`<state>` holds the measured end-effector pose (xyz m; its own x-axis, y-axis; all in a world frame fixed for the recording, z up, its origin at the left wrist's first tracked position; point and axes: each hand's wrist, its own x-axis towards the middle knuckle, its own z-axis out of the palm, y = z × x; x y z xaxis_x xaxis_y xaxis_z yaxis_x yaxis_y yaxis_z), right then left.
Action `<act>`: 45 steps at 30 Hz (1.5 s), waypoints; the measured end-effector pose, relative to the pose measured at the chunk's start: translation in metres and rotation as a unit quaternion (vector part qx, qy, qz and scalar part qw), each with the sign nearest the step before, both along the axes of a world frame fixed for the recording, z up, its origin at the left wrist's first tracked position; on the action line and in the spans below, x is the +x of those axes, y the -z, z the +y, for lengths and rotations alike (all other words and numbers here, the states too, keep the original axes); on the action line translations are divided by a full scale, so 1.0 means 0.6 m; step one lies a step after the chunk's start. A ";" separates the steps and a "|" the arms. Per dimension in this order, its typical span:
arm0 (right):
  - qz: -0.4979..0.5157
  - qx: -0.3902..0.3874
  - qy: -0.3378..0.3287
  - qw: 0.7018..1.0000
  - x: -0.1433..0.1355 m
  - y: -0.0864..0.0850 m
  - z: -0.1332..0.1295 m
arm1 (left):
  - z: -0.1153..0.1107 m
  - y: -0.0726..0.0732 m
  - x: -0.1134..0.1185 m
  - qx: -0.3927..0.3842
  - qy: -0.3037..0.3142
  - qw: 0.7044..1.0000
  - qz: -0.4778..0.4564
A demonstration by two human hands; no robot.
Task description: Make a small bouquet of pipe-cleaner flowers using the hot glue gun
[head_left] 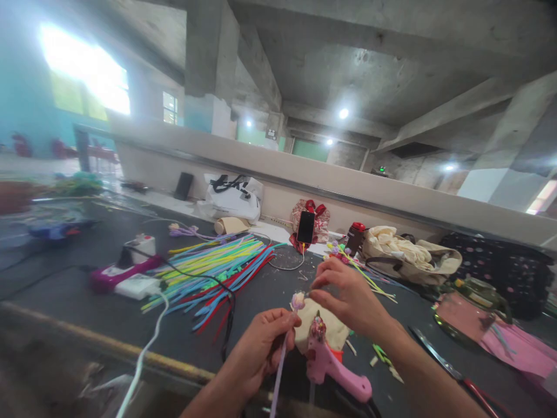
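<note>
1. Flower (298,301), purple and cream, is at the lower centre of the frame; we see the left hand (261,342) clamped on its stem (281,371) just below the head.
2. Our right hand (343,287) hovers just beside it, fingers bent, thumb and fingertips slightly apart.
3. Between and below our hands lies the pink glue gun (333,371), its nozzle over the cream pad (324,325).
4. At right we see the canvas bag (415,267), open, with cream cloth (400,242) bunched in it.
5. Left of that bag stands the red-capped bottle (355,237); we cannot tell its contents.
6. At upper left of the table, the white bag (235,200) slumps by the wall; its inside is hidden from us.
7. Near the right edge, we cannot make out what the greenish jar (472,296) holds.
8. Our forearms are cut off by the bottom edge, as is the stem.
9. Far left, the blue heap (61,226) is too blurred for us to identify.
</note>
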<state>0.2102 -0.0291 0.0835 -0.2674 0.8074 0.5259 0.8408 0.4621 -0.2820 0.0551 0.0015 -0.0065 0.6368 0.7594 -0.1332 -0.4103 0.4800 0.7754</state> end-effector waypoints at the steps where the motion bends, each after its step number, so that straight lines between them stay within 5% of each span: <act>1: 0.032 0.016 0.003 0.999 0.004 -0.001 -0.005 | 0.002 -0.002 -0.004 -0.017 0.002 1.000 -0.014; 5: 0.165 0.039 0.029 0.985 0.012 0.026 -0.026 | 0.009 -0.012 -0.021 -0.080 0.013 0.996 -0.047; 11: 0.356 -0.112 -0.004 0.928 -0.023 0.127 -0.050 | 0.017 -0.020 -0.040 -0.063 0.017 0.995 -0.080; 15: 0.397 -0.132 -0.052 0.907 -0.047 0.157 -0.049 | 0.019 -0.023 -0.045 -0.050 0.003 0.995 -0.084; 22: 0.373 -0.049 -0.034 0.926 -0.059 0.128 -0.024 | 0.023 -0.018 -0.047 -0.022 0.040 0.992 -0.118; 27: 0.239 0.073 -0.038 0.968 -0.063 0.113 -0.012 | 0.024 -0.014 -0.047 -0.036 0.080 0.988 -0.128; 45: 0.173 0.079 -0.053 0.980 -0.061 0.115 -0.007 | 0.016 -0.003 -0.036 -0.059 0.094 0.986 -0.128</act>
<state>0.1735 -0.0333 0.0144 -0.1292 0.6855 0.7165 0.6520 0.6032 -0.4595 0.0338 0.0112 -0.0048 0.7891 0.6136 -0.0303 -0.4803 0.6469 0.5923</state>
